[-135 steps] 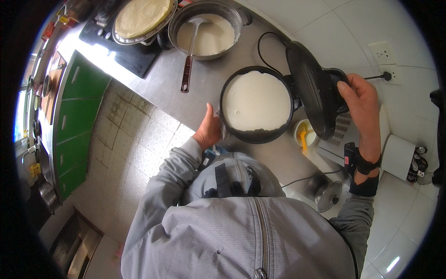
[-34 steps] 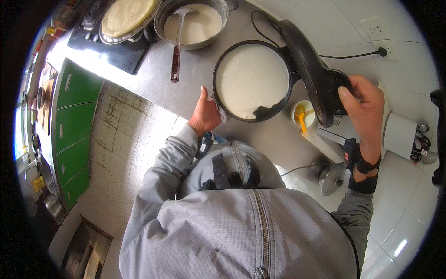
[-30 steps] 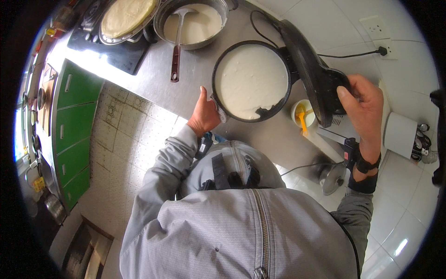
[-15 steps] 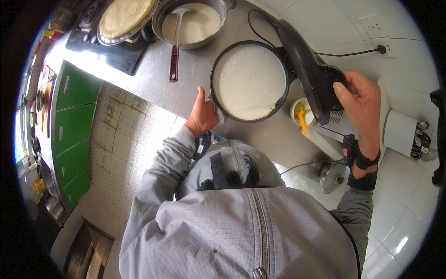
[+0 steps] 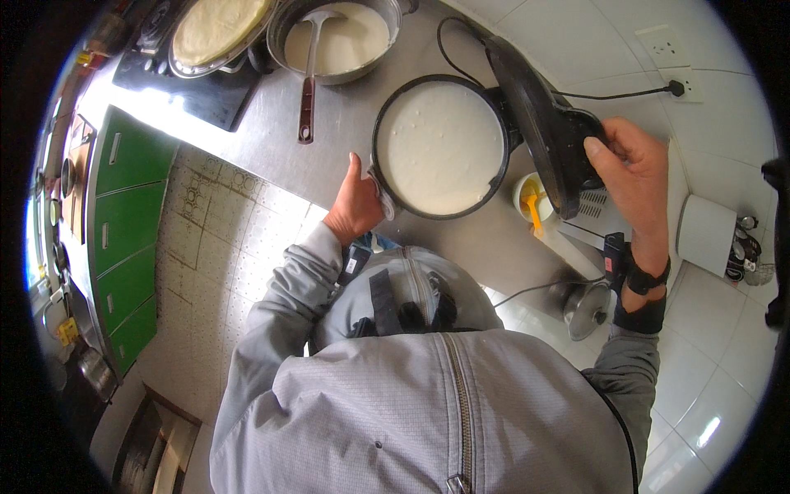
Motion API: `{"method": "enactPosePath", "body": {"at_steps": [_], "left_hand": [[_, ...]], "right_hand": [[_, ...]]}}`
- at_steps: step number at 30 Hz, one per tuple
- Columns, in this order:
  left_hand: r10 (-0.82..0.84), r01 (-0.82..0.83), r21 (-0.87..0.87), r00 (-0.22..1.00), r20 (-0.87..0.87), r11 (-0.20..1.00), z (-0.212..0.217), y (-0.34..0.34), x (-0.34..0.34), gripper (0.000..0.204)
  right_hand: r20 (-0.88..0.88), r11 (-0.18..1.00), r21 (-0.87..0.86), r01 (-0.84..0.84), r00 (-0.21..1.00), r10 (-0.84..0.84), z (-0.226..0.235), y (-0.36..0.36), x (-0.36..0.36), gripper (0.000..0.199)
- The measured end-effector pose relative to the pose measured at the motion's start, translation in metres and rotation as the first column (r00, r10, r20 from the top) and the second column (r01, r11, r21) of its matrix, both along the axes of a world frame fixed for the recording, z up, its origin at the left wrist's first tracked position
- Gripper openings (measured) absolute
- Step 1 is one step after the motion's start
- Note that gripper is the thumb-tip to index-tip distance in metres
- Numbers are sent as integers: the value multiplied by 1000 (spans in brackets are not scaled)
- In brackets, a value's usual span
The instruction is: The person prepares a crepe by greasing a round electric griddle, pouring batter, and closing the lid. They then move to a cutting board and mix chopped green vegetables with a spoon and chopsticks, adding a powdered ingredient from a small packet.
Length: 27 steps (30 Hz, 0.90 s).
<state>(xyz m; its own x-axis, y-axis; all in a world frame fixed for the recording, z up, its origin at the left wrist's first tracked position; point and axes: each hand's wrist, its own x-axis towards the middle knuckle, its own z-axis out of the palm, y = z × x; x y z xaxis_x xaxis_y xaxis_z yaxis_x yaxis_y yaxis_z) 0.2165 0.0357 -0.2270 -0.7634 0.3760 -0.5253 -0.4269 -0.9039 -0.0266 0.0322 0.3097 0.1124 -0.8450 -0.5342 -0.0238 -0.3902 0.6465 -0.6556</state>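
Note:
A round black electric griddle (image 5: 376,148) stands on the steel counter, its lower pan covered with pale, wet-looking batter (image 5: 440,148). Its black lid (image 5: 535,123) is tilted up on the right side. My right hand (image 5: 629,169) is closed around the lid's handle, the thumb on top. At the pan's near left rim, my left hand (image 5: 355,202) presses a folded greyish cloth (image 5: 385,200) against the edge; its thumb points up and its other fingers are partly hidden. Close to the lid sits a small pale bowl (image 5: 522,198) with an orange-yellow utensil (image 5: 535,216) in it.
A pot of white batter (image 5: 362,79) with a ladle (image 5: 307,99) stands at the back, beside a plate of round flatbread (image 5: 216,34) over a black hob (image 5: 206,103). A black cord runs to the wall socket (image 5: 687,85). A metal pot lid (image 5: 586,314) lies near my right forearm.
The griddle lid and my right hand have shifted slightly left. My left hand stays at the pan's rim with the cloth, and the batter looks the same.

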Motion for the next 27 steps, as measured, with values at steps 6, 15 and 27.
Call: {"method": "enactPosePath", "body": {"at_steps": [6, 15, 27], "left_hand": [[-25, 26, -17, 1000, 11, 1000, 10, -1, 2, 108], [-32, 30, -31, 997, -63, 999, -2, 1, 3, 103], [25, -12, 76, 986, -162, 997, -28, 1, 11, 97]], "right_hand": [[-7, 1000, 18, -18, 1000, 18, -1, 2, -1, 10], [-5, 1000, 14, -4, 1000, 4, 1, -3, 2, 9], [-11, 999, 26, -26, 1000, 26, 1, -5, -1, 10]]}}
